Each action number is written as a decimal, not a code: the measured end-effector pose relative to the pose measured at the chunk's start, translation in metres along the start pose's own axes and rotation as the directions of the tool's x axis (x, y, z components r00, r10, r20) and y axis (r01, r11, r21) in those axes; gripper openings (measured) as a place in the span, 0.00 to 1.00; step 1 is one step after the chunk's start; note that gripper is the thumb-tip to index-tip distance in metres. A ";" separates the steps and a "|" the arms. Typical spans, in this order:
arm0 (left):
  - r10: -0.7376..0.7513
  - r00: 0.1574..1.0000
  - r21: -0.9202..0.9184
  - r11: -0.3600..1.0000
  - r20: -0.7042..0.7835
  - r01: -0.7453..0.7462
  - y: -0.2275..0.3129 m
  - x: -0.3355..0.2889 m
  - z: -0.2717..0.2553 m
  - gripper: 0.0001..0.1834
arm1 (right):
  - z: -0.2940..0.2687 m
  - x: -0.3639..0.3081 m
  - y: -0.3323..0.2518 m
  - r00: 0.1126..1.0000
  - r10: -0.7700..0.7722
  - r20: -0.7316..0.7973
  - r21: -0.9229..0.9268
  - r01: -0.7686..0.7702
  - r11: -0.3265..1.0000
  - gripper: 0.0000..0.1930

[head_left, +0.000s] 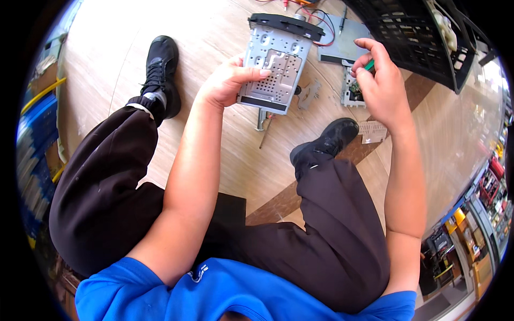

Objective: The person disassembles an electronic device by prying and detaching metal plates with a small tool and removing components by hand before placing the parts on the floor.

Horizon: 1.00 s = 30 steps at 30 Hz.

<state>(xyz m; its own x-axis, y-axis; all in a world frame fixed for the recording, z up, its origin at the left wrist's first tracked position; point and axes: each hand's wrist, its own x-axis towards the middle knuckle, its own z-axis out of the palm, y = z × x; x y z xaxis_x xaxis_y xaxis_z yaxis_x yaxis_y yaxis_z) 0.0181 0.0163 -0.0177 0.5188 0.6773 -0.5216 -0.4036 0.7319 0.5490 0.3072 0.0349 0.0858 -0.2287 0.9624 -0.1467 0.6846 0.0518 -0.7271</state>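
My left hand (231, 83) grips a car stereo (276, 67) by its left side, thumb across the perforated silver metal case. The black front panel (286, 27) of the stereo points away from me. To the right, my right hand (377, 85) is raised with its fingers curled. A small bright green thing (369, 65) shows between its thumb and fingers; most of it is hidden. Beneath that hand, an opened metal frame with a circuit board (352, 92) lies on the floor.
Below the stereo lie a thin rod (265, 132) and a cut metal bracket (308, 95). A perforated plate (373, 131) is beside my right shoe (329, 139). Red and black leads and a grey flat panel (348, 40) lie farther off. A black crate (423, 37) stands far right.
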 end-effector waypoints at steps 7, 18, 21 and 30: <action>-0.009 0.999 0.017 1.000 -0.051 0.010 -0.002 0.002 0.000 0.24 | 0.017 -0.012 0.105 0.886 0.365 0.287 -0.136 -0.339 0.931 0.15; 0.002 1.000 0.017 1.000 -0.016 -0.001 -0.002 0.001 -0.005 0.25 | 0.091 -0.068 0.163 0.893 0.410 0.183 -0.408 -0.310 0.859 0.09; 0.010 1.000 0.017 1.000 -0.023 -0.009 -0.004 0.003 -0.003 0.25 | 0.099 -0.072 0.162 0.921 0.358 0.156 -0.452 -0.255 0.855 0.09; 0.020 1.000 0.002 1.000 -0.022 -0.020 -0.003 0.001 -0.001 0.23 | 0.099 -0.060 0.160 0.958 0.215 0.190 -0.582 -0.066 0.811 0.08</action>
<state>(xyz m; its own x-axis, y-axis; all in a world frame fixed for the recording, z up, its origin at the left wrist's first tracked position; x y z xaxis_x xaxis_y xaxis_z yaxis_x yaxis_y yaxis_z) 0.0186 0.0148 -0.0208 0.4941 0.6932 -0.5247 -0.4125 0.7182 0.5604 0.3620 -0.0408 -0.0877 -0.2036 0.8821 -0.4247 0.9728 0.1332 -0.1896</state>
